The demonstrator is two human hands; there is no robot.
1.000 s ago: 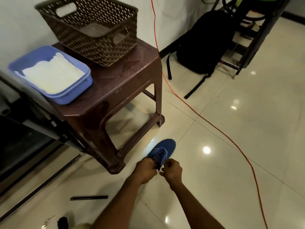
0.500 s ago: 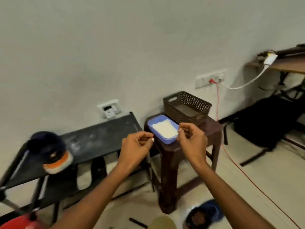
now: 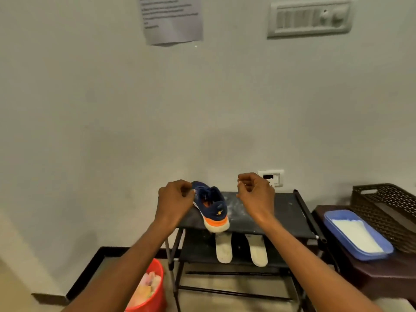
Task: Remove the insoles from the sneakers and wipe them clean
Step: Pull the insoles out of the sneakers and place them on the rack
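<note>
1. At the lower middle of the frame, my left hand (image 3: 174,200) has its fingers curled against the far, toe end of the sneaker (image 3: 212,206). I cannot tell whether it grips the shoe or only touches it.
2. My right hand (image 3: 255,194) hangs in the air just right of the sneaker, apart from it. Its fingers are curled, thumb near forefinger, and I can see nothing in them.
3. The sneaker, navy with an orange-and-white sole, stands on the top shelf (image 3: 270,212) of a black rack (image 3: 301,206). Its heel points towards me and juts past the shelf's front edge. Right of it, the shelf shows dark surface dusted white, out to the side rail.
4. Two pale insoles (image 3: 224,249) lie side by side on the lower shelf (image 3: 195,246), their ends poking past its front edge.
5. Half a second ago both hands were raised before the blue tub (image 3: 358,235), with the rack off to the left. Now the rack sits centre, and the tub is at the right edge, on its brown stool (image 3: 382,278) beside a brown basket (image 3: 387,203).
6. A red bucket (image 3: 155,287) stands at lower left. The grey wall (image 3: 90,109) carries a socket (image 3: 271,176), a paper sheet (image 3: 172,19) and a switch panel (image 3: 308,16).
</note>
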